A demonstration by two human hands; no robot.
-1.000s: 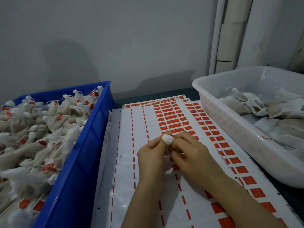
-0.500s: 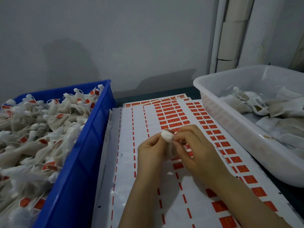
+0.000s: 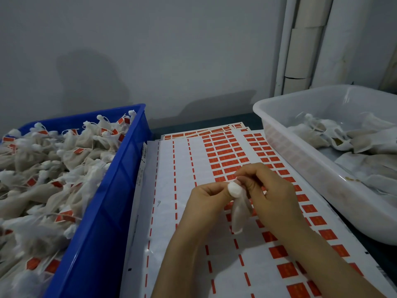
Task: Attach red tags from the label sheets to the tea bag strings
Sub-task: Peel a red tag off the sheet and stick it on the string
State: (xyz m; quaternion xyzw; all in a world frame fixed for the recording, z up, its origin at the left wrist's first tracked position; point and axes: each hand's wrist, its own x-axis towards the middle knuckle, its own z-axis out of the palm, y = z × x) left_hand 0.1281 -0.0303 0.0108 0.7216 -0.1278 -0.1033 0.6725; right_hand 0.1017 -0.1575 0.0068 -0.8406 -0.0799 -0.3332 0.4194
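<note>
Together, left hand [image 3: 206,202] and right hand [image 3: 273,195] pinch a tea bag [image 3: 238,214].

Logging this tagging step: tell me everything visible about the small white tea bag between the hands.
The small white gauze tea bag is thin, translucent mesh, gathered at the top into a round puff. It hangs upright, limp body downward, above the white label sheet of red tags. The left hand pinches the puff; the right hand curls against its neck.

Dark tabletop [image 3: 247,121], three loads.
Blue crate [image 3: 103,211] at left; label sheets [image 3: 167,190] flat in the middle (a stack, far edges fanned), just beside it; white translucent tub [image 3: 300,168] close on the right.
</note>
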